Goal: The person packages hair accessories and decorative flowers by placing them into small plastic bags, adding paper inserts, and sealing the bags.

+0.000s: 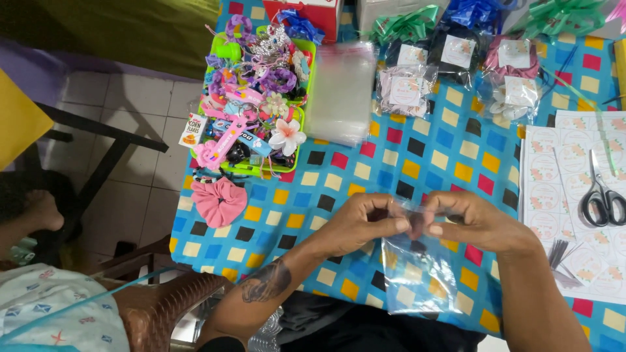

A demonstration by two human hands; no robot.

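Clear cellophane bag [417, 274] hangs over tabletop's [417, 163] near edge, mouth pinched between left hand [362, 221] and right hand [473, 221]. Likely featherlight, limp, slippery, crease-prone; grip at top rim with fingertips.

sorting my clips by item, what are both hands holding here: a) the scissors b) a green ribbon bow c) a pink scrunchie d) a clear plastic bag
d: the left hand and right hand pinch the top edge of a clear plastic bag, which hangs down over the checked tablecloth; the pink scrunchie and scissors lie untouched.
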